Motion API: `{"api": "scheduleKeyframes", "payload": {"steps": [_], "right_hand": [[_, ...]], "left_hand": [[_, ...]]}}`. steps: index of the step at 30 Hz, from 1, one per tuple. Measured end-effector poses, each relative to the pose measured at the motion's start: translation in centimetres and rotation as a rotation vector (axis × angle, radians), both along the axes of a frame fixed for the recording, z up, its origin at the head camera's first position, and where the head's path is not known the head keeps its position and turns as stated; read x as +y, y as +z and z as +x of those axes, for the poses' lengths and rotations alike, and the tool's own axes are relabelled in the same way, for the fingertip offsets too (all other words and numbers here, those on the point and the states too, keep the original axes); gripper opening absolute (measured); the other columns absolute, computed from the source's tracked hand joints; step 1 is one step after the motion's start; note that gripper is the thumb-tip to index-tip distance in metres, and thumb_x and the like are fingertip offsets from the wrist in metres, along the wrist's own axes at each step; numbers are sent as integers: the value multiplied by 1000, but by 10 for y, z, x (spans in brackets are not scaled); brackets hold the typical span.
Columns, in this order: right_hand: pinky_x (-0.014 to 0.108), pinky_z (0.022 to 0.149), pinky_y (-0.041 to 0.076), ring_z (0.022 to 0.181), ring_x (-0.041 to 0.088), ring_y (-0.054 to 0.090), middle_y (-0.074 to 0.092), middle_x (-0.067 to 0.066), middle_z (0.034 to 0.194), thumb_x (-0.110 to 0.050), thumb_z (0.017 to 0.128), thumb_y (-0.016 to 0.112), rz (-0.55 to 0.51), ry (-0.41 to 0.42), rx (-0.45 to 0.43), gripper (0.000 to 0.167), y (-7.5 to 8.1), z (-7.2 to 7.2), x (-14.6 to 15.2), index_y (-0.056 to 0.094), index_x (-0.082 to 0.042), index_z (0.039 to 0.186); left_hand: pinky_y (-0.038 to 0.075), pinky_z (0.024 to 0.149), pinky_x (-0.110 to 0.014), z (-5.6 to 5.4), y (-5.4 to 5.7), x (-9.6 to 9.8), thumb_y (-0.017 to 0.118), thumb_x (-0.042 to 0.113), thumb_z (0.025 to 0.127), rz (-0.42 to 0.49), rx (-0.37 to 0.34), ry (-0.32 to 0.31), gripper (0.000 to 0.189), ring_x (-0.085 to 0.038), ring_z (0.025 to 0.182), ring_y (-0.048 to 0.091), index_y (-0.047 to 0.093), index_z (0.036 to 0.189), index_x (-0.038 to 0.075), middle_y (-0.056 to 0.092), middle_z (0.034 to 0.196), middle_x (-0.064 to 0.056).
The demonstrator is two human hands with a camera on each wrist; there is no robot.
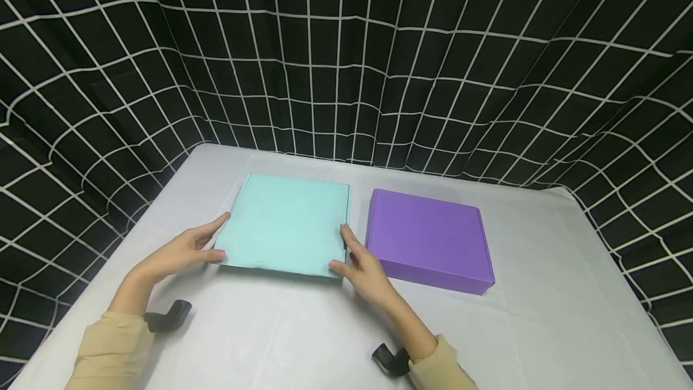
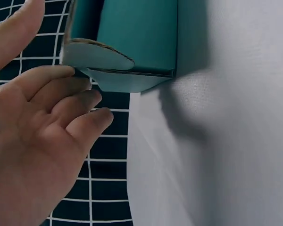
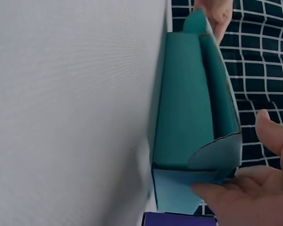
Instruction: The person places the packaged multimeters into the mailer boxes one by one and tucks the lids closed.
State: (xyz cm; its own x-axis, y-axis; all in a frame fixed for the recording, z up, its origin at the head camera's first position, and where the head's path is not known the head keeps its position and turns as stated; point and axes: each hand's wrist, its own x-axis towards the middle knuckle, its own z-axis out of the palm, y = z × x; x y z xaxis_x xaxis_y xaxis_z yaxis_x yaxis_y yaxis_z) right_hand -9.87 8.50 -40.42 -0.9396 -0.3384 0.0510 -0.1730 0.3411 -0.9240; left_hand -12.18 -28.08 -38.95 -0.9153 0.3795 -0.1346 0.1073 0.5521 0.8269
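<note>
A light teal cardboard box (image 1: 287,221) lies on the white table, its lid tilted a little up at the near edge. Under the lid, the wrist views show the darker teal front wall (image 3: 184,103) and a rounded side flap (image 2: 96,54). My left hand (image 1: 181,251) is at the near left corner, thumb by the lid's edge and fingers along the left side. At the near right corner is my right hand (image 1: 368,272), its thumb at the lid's front edge and fingertips against the right side. Both hands have fingers extended or only slightly bent.
A closed purple box (image 1: 430,236) lies just right of the teal one, close to my right hand. Black cloth with a white grid (image 1: 346,65) hangs behind and beside the white table (image 1: 303,330). A dark wrist camera (image 1: 170,316) sticks out by my left sleeve.
</note>
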Motion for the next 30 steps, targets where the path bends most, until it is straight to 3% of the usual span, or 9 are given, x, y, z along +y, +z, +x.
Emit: {"api": "scheduleKeyframes", "payload": {"steps": [5,9,13,20,26,30], "right_hand": [[50,115,23,145,34,15,14,15,159,-18,95,63,86,29,34,70,-4,-1,0,27,3,151],[50,116,21,145,33,15,13,14,160,-19,95,62,116,32,43,69,-5,-1,1,26,1,151],[50,114,23,145,35,13,10,19,159,-18,93,65,101,23,10,76,-5,-2,1,21,5,151],[49,115,20,144,42,10,5,32,155,-4,87,71,-106,-24,-258,94,-2,-5,3,2,13,149],[49,116,16,144,43,6,2,35,154,-1,87,69,-108,-2,-327,96,-1,-8,-1,-3,16,147],[49,116,17,143,43,9,3,34,154,1,87,68,-96,-5,-342,94,-1,-10,-3,-2,16,147]], "left_hand": [[16,110,-66,-5,-3,5,71,24,88,-32,28,-37,86,-52,140,11,19,153,-2,14,156,-29],[18,109,-66,-5,-6,9,70,27,89,-83,64,-11,86,-54,139,15,20,153,-1,17,155,-29],[20,109,-66,-4,-7,9,70,32,88,-124,50,8,91,-55,137,17,16,153,-1,15,154,-32],[30,109,-52,-10,-7,-2,73,18,86,47,-125,-72,96,-53,135,26,9,149,-14,13,151,-38],[42,102,-25,-19,-12,-6,74,6,83,188,-231,-112,96,-51,135,26,6,147,-17,15,149,-39],[43,103,-31,-22,-13,-4,75,4,80,185,-265,-85,98,-51,135,27,5,145,-20,18,147,-40]]}}
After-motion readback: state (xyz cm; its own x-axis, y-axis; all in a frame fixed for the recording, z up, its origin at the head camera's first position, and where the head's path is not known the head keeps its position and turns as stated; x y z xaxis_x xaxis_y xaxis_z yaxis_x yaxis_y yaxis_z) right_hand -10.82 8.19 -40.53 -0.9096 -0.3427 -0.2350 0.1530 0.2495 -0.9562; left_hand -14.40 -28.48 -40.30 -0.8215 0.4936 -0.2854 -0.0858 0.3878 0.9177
